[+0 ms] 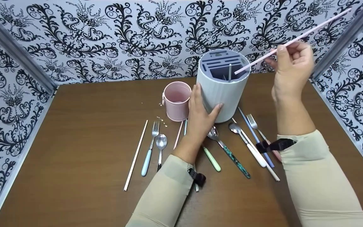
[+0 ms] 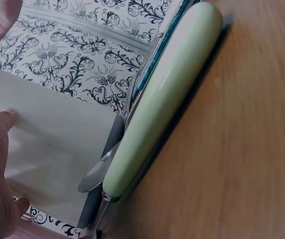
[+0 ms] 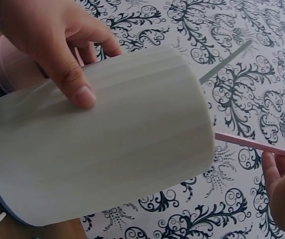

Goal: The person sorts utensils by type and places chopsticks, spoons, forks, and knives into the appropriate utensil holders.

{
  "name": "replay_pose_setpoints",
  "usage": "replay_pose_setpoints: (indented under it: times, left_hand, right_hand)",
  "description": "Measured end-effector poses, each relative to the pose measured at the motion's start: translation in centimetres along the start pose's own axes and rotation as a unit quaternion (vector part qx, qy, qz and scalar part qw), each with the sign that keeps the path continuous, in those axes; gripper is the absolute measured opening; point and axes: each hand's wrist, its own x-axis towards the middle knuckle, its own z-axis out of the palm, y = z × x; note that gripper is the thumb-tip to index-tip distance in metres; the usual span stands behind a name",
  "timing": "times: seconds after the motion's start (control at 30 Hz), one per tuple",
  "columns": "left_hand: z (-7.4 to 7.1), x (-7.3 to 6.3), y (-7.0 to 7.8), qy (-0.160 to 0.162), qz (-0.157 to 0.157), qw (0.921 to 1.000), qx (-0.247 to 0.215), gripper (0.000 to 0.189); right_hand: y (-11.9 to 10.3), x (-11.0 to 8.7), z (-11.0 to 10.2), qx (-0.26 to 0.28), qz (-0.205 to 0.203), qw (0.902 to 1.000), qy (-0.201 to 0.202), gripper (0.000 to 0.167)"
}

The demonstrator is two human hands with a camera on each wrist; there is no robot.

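Observation:
A white utensil holder (image 1: pixel 224 101) with a slotted grey top stands at the back of the table. My left hand (image 1: pixel 200 113) holds its side, fingers along the left wall and thumb across the front. Raised at the right, my right hand (image 1: pixel 295 69) pinches a pink chopstick (image 1: pixel 323 26) that slants down, its lower tip at the holder's open compartment. One grey-green chopstick (image 1: pixel 230 72) stands in that compartment. In the right wrist view the pink chopstick (image 3: pixel 251 144) meets the holder's rim, and the left thumb (image 3: pixel 84 95) presses on the wall.
A pink cup (image 1: pixel 177 108) stands left of the holder. In front lie a blue-handled fork (image 1: pixel 150 154), a spoon (image 1: pixel 161 143), a green handle (image 1: pixel 212 159), a teal-handled spoon (image 1: pixel 233 159), a white-handled spoon (image 1: pixel 254 151), another fork (image 1: pixel 252 122) and several chopsticks. Patterned walls surround the table.

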Motion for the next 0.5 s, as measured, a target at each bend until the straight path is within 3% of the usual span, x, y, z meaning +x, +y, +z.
replay_pose_setpoints:
  times: [0.5]
  left_hand:
    - [0.1, 0.0, -0.1, 0.004, 0.004, 1.0000, -0.003, 0.097]
  right_hand:
    - [2.3, 0.2, -0.3, -0.059, 0.015, 0.9976, -0.034, 0.020]
